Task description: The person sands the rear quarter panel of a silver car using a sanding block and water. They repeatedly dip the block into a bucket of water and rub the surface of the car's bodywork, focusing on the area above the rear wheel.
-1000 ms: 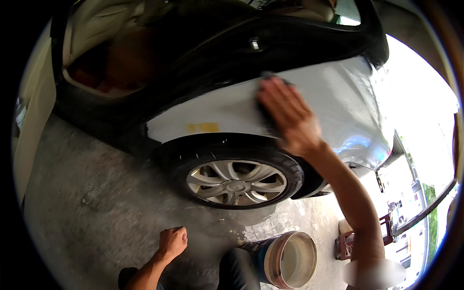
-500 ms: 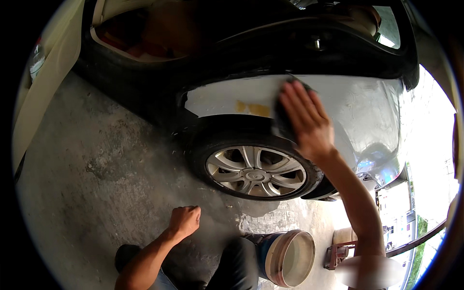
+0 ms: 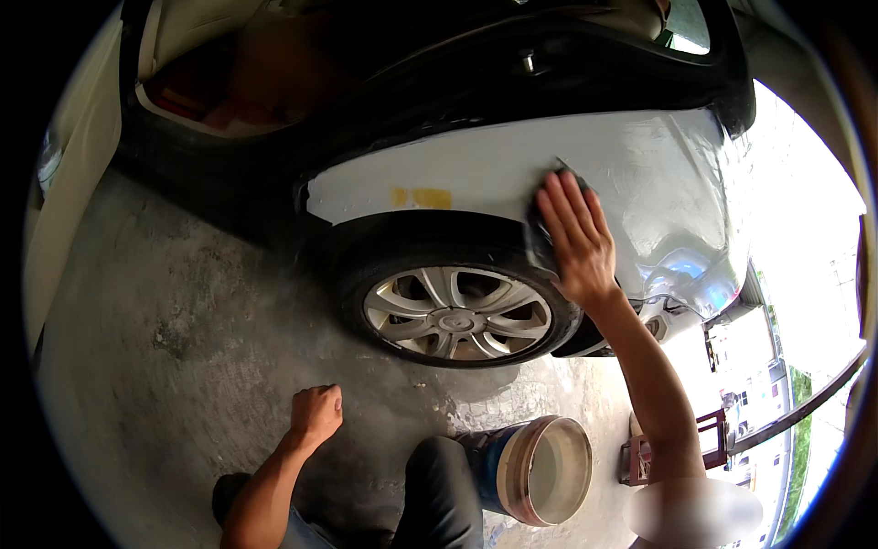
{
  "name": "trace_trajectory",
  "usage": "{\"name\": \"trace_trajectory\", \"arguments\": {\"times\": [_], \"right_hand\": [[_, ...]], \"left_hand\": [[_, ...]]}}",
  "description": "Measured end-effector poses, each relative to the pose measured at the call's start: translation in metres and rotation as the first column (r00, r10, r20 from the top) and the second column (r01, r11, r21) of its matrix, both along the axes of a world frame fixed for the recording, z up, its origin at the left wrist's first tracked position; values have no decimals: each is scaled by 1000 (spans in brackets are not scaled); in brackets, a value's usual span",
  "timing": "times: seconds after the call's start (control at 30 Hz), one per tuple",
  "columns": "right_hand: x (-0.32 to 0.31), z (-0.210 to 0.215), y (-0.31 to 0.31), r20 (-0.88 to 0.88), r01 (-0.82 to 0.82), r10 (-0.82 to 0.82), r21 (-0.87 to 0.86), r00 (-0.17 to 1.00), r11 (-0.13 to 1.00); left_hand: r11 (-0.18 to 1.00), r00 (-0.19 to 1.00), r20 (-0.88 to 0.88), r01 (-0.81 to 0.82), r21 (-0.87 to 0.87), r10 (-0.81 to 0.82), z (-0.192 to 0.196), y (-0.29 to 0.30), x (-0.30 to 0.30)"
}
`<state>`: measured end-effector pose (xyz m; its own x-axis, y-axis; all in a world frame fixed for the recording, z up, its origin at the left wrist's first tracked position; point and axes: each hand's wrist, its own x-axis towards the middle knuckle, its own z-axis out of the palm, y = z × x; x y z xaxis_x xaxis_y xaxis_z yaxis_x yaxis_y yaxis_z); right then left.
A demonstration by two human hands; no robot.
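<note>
The right hand (image 3: 578,240), fingers straight and nearly together, presses a dark sheet (image 3: 540,236), possibly abrasive, on the grey panel (image 3: 494,163); overrunning its wheel-arch edge could snag it. The left hand (image 3: 316,412) curls closed, contents hidden.

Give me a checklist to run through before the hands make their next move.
1. Right hand over the thin dark sheet: ok, laid across it.
2. Sheet's full contact with the curved pale-grey car panel: cannot tell, partly hidden beneath the hand.
3. Flat yellow patches uncovered: ok.
4. Left hand away from the panel: ok, curled into a fist.
5. Left hand empty: cannot tell, inside hidden.
6. Round blue-and-beige bucket apart from the silver-spoked wheel: ok.
</note>
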<state>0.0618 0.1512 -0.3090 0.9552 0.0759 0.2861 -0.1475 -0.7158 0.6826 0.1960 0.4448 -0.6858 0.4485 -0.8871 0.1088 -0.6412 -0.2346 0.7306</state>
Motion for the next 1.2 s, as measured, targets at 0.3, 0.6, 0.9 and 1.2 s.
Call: {"name": "trace_trajectory", "arguments": {"times": [0.3,0.6,0.9,1.2], "right_hand": [[106,-36,48,-170,-20,-33,-304,985,952],[-253,-48,0,281,169,-408,605,869,778],[-437,-296,112,-381,-902,-868,156,320,-401],[-458,-438,86,-796,-592,-599,523,-84,-612]], "left_hand": [[999,999,40,34,-26,-33,14,-10,-19],[975,978,128,-140,-175,163,16,39,24],[720,567,812,503,-478,142,331,-171,24],[726,371,887,526,-444,273,371,-253,6]]}}
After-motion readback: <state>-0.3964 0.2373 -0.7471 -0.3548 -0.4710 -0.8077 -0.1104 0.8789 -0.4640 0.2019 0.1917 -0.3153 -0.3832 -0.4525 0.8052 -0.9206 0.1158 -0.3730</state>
